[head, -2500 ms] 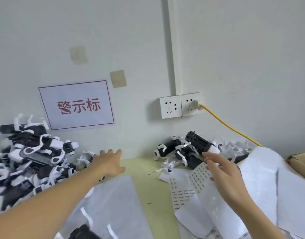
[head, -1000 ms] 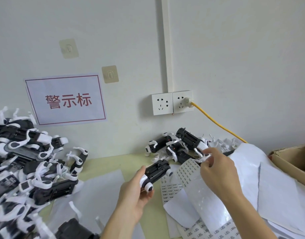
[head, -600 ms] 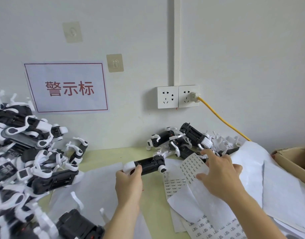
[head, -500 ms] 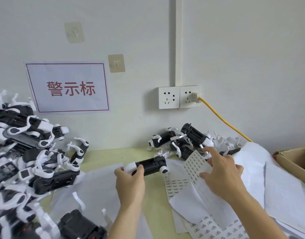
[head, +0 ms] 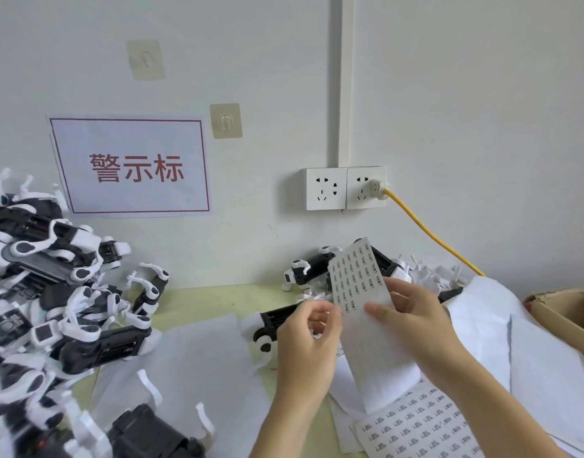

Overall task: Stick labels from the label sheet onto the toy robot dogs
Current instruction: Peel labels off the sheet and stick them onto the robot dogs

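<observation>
Left hand: we are seeing the left hand (head: 305,338) curling round a toy robot dog (head: 274,322) low over the counter (head: 201,302), fingertips meeting the sheet's edge.
Right hand: the right hand (head: 413,314) is pinching the label sheet (head: 356,282), tilting it upright.
Counter: pale green, carrying white paper (head: 191,365) and a dog pile (head: 46,292) at left.
Wall: white, bearing a red-lettered sign (head: 132,166), two sockets (head: 345,188) and a yellow cable (head: 429,229).

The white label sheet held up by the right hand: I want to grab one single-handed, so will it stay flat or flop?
The white label sheet probably flexes: it curves where the right hand pinches it. It looks thin and light, likely sagging if held by one corner. Its upper part stands unsupported, suggesting some stiffness.
</observation>
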A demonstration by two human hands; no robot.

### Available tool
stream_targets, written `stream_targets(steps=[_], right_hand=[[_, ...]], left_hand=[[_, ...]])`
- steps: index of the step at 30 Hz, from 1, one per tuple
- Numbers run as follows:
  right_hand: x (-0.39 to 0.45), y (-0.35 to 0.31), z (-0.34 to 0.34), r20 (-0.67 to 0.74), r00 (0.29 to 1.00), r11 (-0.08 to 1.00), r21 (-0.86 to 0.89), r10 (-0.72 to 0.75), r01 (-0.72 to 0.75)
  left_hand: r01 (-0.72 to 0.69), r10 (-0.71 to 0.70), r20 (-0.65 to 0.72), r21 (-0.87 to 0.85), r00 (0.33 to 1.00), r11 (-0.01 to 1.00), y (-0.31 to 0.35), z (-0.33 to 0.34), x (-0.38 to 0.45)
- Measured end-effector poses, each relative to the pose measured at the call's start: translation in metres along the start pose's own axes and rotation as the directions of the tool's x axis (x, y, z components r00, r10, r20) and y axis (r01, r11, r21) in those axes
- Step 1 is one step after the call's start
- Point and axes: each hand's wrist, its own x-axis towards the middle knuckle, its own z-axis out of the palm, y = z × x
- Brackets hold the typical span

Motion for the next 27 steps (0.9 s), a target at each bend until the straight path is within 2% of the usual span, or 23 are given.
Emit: stream_targets(steps=[5,10,14,20,27], right_hand=[[-0.0044,-0.0054,0.0031,0.105,0.994,0.996,0.08,-0.032,0.023],[-0.0033,-0.0049,-0.0025,0.175,0.981,0.996,0.015,0.079,-0.082],[-0.0038,-0.0057,-0.0023,0.202,0.976,0.996,-0.014,0.085,-0.084],[-0.0043,-0.0056,0.0028,0.203,0.978,0.998,0.008,0.054,-0.057],[-0.0042,-0.0051,0.0039,0.17,0.985,0.999,0.024,0.027,-0.031]], left_hand=[[0.235,-0.214,0.108,-0.257,0.971,0.937,-0.0003,-0.0017,0.0044],[0.281,-0.263,0.1,-0.36,0.96,0.889,-0.0025,-0.0016,0.0056],[0.28,-0.258,0.108,-0.392,0.96,0.877,-0.0012,-0.0005,0.0048],[0.208,-0.192,0.081,-0.369,0.978,0.906,-0.0011,-0.0007,0.0029],[-0.029,0.034,0.026,-0.171,0.999,0.985,-0.001,0.0002,0.0015]])
